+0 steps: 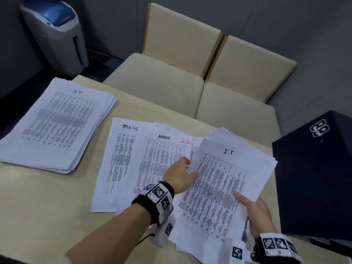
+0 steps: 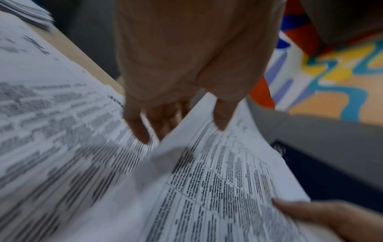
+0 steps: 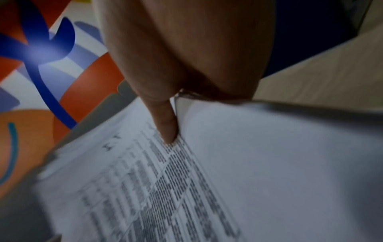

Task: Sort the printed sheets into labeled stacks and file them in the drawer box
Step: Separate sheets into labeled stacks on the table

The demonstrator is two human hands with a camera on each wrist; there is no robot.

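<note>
A printed sheet headed I.T tops a loose bundle of sheets lifted off the table at the right. My left hand pinches its left edge, thumb on top and fingers beneath, which also shows in the left wrist view. My right hand grips the bundle's lower right edge, thumb pressed on the print. A thick stack labelled IT lies at the far left. Sheets headed TASK US and ADMIN lie flat in the middle. The dark drawer box stands at the right.
The light wooden table has bare surface at the front left. Two cream chairs are pushed in along the far edge. A grey and blue bin-like machine stands on the floor at the back left.
</note>
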